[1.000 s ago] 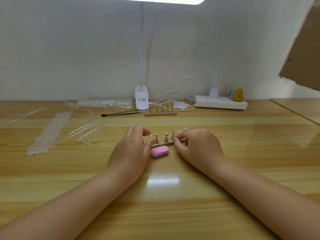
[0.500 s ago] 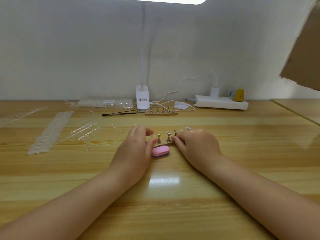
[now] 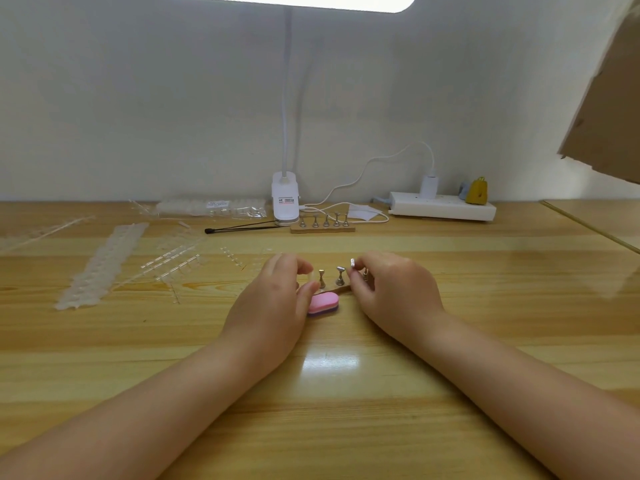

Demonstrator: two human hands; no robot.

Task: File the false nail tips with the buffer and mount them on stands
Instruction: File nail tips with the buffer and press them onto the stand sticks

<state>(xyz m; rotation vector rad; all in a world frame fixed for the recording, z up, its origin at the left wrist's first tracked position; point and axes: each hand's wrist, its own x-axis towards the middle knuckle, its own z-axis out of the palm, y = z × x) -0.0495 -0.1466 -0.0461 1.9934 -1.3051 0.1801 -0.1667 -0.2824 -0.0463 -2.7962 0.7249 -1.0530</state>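
A small wooden base point(image 3: 341, 289) with upright metal stands point(image 3: 340, 275) sits mid-table between my hands. My left hand point(image 3: 277, 299) is at its left end, with a clear false nail tip point(image 3: 309, 278) pinched between thumb and forefinger, close to the leftmost stand. At the right end, my right hand point(image 3: 391, 292) pinches the silver top of one stand point(image 3: 352, 262) with its fingertips and hides the rest of that end. The pink buffer point(image 3: 323, 304) lies flat on the table just in front of the base, between my two thumbs.
A second wooden base with several stands point(image 3: 323, 224) stands at the back by a white lamp clamp point(image 3: 284, 202). Strips of clear nail tips point(image 3: 100, 265) and empty sprues point(image 3: 173, 261) lie at left. A power strip point(image 3: 441, 206) and cables are back right, cardboard point(image 3: 606, 98) upper right.
My right hand's fingers have shifted from the base's right end up to the top of a stand. My left hand has stayed at the left end with the nail tip.
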